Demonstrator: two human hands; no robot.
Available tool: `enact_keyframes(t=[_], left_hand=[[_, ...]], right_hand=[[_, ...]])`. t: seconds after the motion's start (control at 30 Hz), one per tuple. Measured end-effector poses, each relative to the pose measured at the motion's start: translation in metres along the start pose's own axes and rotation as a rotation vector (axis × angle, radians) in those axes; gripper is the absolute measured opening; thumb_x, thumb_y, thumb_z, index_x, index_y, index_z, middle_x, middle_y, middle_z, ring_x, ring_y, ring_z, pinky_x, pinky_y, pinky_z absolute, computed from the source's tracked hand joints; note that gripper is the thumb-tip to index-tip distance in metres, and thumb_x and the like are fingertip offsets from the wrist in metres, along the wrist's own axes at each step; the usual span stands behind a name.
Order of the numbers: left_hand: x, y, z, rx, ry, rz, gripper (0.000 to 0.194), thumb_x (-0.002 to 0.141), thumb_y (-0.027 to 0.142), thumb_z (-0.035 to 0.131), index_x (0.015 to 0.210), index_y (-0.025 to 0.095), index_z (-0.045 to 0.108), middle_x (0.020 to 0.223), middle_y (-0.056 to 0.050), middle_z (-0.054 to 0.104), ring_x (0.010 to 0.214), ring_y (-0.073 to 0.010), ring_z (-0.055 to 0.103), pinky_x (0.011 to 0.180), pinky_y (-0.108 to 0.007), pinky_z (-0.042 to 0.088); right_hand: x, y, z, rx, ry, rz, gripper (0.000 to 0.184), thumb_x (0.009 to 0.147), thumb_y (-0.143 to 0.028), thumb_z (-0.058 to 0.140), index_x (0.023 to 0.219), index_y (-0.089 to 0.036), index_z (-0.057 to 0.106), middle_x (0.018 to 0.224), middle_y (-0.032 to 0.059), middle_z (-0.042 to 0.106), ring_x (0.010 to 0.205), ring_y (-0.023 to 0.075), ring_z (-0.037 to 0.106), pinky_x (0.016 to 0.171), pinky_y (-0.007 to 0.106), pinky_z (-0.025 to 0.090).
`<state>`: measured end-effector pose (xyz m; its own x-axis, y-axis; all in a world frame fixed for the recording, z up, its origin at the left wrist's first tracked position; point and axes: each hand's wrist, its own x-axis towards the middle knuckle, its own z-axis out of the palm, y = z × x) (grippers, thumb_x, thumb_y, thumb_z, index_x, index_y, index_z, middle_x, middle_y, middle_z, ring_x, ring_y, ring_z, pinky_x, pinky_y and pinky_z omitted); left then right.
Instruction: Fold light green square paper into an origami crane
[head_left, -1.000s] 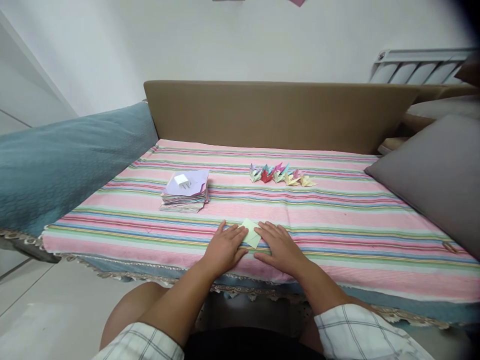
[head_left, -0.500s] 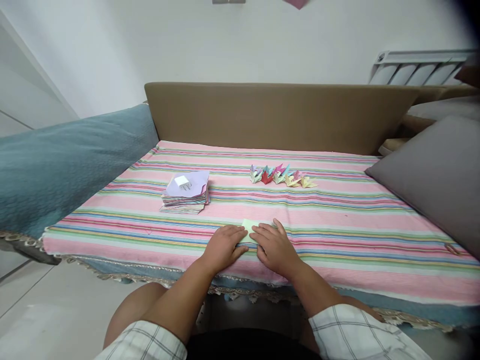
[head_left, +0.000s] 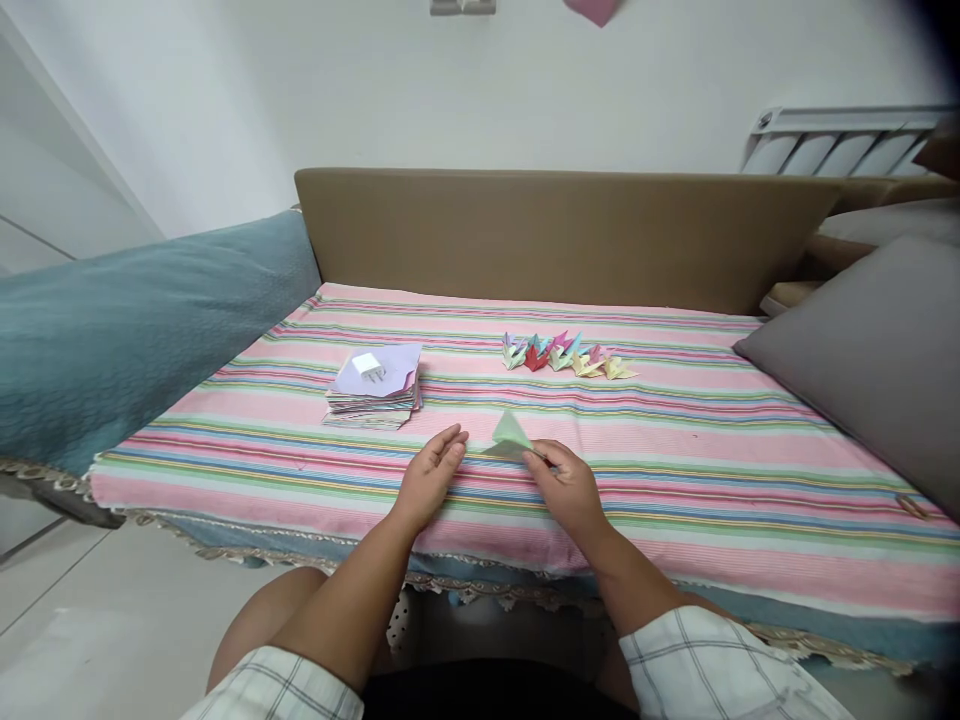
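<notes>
A pale green sheet of folded paper (head_left: 510, 436) is lifted off the striped cloth, pinched at its right edge by my right hand (head_left: 564, 485). Its fold has partly come apart, so one flap stands up. Just left of the paper, my left hand (head_left: 430, 474) is held with fingers outstretched and nothing in it. Farther back lie several folded paper cranes (head_left: 559, 354) in a cluster of red, pink, blue, green and yellow. A stack of paper sheets (head_left: 371, 405) sits to the left, with a white plug adapter (head_left: 368, 367) on its lilac top sheet.
The pink striped cloth (head_left: 660, 470) covers the seat, its trimmed edge near my knees. A brown backrest (head_left: 525, 240) closes off the back. A grey cushion (head_left: 877, 350) leans at the right, and a blue covered armrest (head_left: 165, 310) bounds the left.
Both hands were pressing the folded green paper flat on the cloth. Now my right hand has raised it and the fold has opened, while my left hand has let go and moved left.
</notes>
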<state>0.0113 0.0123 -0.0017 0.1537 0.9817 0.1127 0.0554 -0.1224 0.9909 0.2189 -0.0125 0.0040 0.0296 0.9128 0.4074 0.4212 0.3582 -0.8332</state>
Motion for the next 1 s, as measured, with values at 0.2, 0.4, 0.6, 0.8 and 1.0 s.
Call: enact_keyframes(t=[0.2, 0.4, 0.6, 0.8, 1.0], left_hand=[[-0.006, 0.015, 0.017, -0.338, -0.151, -0.162, 0.089, 0.061, 0.043, 0.077, 0.136, 0.015, 0.037, 0.110, -0.013, 0.066, 0.102, -0.0247, 0.062, 0.088, -0.036, 0.047], [-0.005, 0.015, 0.031, -0.419, -0.025, -0.250, 0.069, 0.052, 0.035, 0.083, 0.112, 0.014, 0.056, 0.075, -0.001, 0.068, 0.066, -0.0139, 0.063, 0.065, -0.026, 0.049], [-0.006, 0.014, 0.029, -0.316, -0.118, -0.257, 0.054, 0.055, 0.033, 0.081, 0.101, 0.013, 0.060, 0.075, -0.002, 0.068, 0.064, -0.0137, 0.062, 0.062, -0.025, 0.047], [-0.004, 0.017, 0.023, -0.261, -0.115, -0.230, 0.068, 0.060, 0.035, 0.076, 0.119, 0.014, 0.049, 0.080, -0.002, 0.067, 0.066, -0.0132, 0.062, 0.063, -0.025, 0.047], [0.004, 0.014, 0.012, 0.263, -0.192, -0.049, 0.058, 0.071, 0.029, 0.064, 0.126, 0.016, 0.048, 0.073, 0.000, 0.066, 0.057, -0.0117, 0.057, 0.053, -0.022, 0.040]], right_hand=[[-0.007, -0.004, 0.012, 0.494, -0.096, 0.315, 0.033, 0.079, -0.047, 0.057, 0.095, -0.019, 0.064, 0.081, 0.0020, 0.069, 0.075, 0.0197, 0.063, 0.070, 0.032, 0.051], [-0.010, -0.004, 0.016, 0.547, -0.196, 0.346, 0.037, 0.074, -0.046, 0.062, 0.099, -0.019, 0.062, 0.086, 0.0044, 0.069, 0.081, 0.0216, 0.064, 0.075, 0.035, 0.052], [-0.002, 0.003, 0.010, 0.643, -0.086, 0.385, 0.037, 0.071, -0.041, 0.067, 0.098, -0.019, 0.058, 0.084, 0.0030, 0.067, 0.073, 0.0161, 0.062, 0.065, 0.028, 0.051], [0.000, 0.011, 0.007, 0.569, -0.047, 0.378, 0.042, 0.068, -0.039, 0.069, 0.101, -0.020, 0.051, 0.059, -0.0081, 0.052, 0.050, 0.0099, 0.053, 0.047, 0.021, 0.040], [0.001, 0.013, 0.001, 0.270, -0.081, 0.387, 0.031, 0.073, -0.045, 0.062, 0.089, -0.020, 0.054, 0.064, -0.0035, 0.060, 0.052, 0.0129, 0.057, 0.055, 0.027, 0.046]])
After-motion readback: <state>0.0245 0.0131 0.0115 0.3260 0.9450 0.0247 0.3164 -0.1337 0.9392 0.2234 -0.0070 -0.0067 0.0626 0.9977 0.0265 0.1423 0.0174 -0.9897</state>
